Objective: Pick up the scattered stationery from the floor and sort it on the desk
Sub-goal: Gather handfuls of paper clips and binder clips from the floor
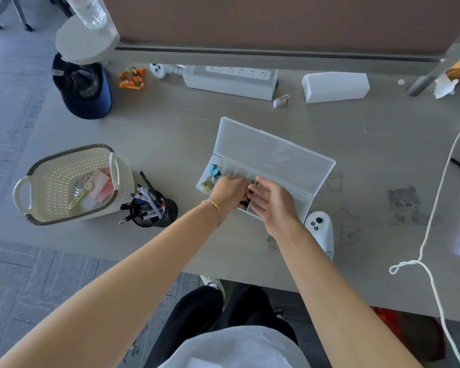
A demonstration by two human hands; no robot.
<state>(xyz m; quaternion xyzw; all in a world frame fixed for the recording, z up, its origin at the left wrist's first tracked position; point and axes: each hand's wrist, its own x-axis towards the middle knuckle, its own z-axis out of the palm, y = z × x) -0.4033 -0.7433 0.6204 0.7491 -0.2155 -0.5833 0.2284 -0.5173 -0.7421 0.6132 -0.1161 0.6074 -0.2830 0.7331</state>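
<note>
Pen cup [154, 209] right of basket [72, 181]

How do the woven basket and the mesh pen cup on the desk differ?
The basket is cream, wide and shallow with handles; the pen cup is black, narrow and round. The basket holds flat paper items; the pen cup holds upright pens and markers. Both stand open-topped on the desk.
</note>
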